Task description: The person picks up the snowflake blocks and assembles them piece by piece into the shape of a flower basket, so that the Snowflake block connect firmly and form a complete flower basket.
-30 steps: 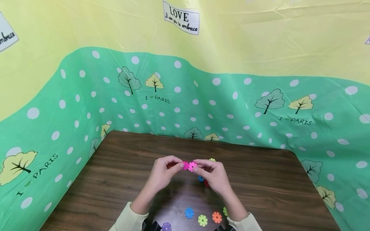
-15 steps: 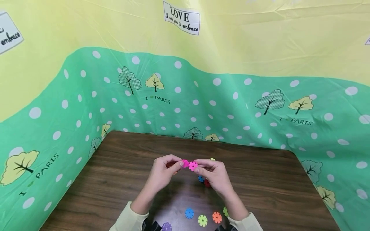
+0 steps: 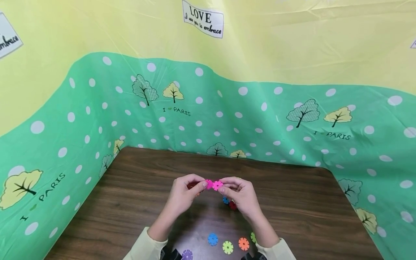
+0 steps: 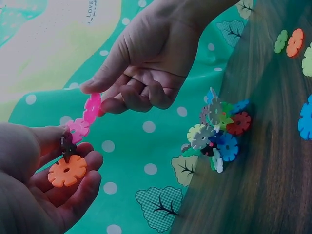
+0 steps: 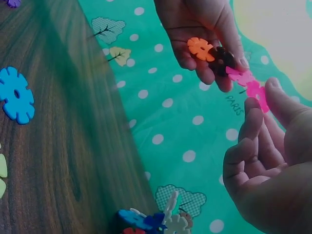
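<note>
Above the table, my left hand (image 3: 182,193) pinches a short chain of notched plastic discs. In the left wrist view, an orange disc (image 4: 67,170) and a dark disc (image 4: 67,146) lie by its fingers, followed by a pink disc (image 4: 78,129). Thumb and fingertips of my right hand (image 3: 241,196) pinch a second pink disc (image 3: 217,185), edge to edge with the first. Whether their slots are fully interlocked I cannot tell. Behind the right hand, partly hidden in the head view, stands a multicoloured cluster of joined discs (image 4: 214,131) on the table.
Loose discs lie at the near side of the brown wooden table (image 3: 136,202): a blue disc (image 3: 212,239), a yellow-green disc (image 3: 228,247), an orange disc (image 3: 243,244), a green disc (image 3: 253,237) and a purple disc (image 3: 187,255). A patterned cloth (image 3: 195,130) hangs around the table.
Both hands stay at nearly the same place, still holding the discs. The right fingers and their pink disc have risen slightly, and the two pink discs have shifted a little.
</note>
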Demonstrator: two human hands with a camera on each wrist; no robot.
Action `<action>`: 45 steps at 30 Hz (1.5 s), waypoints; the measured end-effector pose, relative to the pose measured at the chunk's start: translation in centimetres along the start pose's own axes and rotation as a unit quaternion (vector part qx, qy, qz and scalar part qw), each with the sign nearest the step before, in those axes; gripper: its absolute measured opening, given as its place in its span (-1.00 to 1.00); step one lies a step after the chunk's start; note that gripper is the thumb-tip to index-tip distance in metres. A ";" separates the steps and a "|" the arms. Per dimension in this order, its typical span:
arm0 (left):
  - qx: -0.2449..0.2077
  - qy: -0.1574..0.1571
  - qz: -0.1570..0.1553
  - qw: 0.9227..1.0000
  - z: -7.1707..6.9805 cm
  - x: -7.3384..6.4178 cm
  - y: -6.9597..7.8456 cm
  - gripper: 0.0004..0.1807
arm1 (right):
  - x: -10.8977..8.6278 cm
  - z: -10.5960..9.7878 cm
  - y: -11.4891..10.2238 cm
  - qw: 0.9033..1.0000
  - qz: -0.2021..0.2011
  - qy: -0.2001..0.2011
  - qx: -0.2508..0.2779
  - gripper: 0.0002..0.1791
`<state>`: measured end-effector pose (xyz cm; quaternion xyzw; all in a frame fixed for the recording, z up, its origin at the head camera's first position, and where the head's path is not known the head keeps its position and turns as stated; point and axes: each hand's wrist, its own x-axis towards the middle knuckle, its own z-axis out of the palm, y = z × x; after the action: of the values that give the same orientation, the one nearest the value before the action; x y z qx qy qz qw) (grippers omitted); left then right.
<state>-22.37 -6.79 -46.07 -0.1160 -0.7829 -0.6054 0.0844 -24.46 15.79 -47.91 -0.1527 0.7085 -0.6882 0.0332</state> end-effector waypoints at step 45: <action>0.018 -0.047 -0.017 0.999 0.0 -0.1 0.2 -0.94 | -0.8 -2.7 -1.3 0.973 -0.044 -0.093 -0.207 -0.69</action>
<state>-22.19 -6.70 -45.88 -0.1296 -0.7985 -0.5866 0.0391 -24.21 18.63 -46.60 -0.2508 0.8221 -0.5099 0.0360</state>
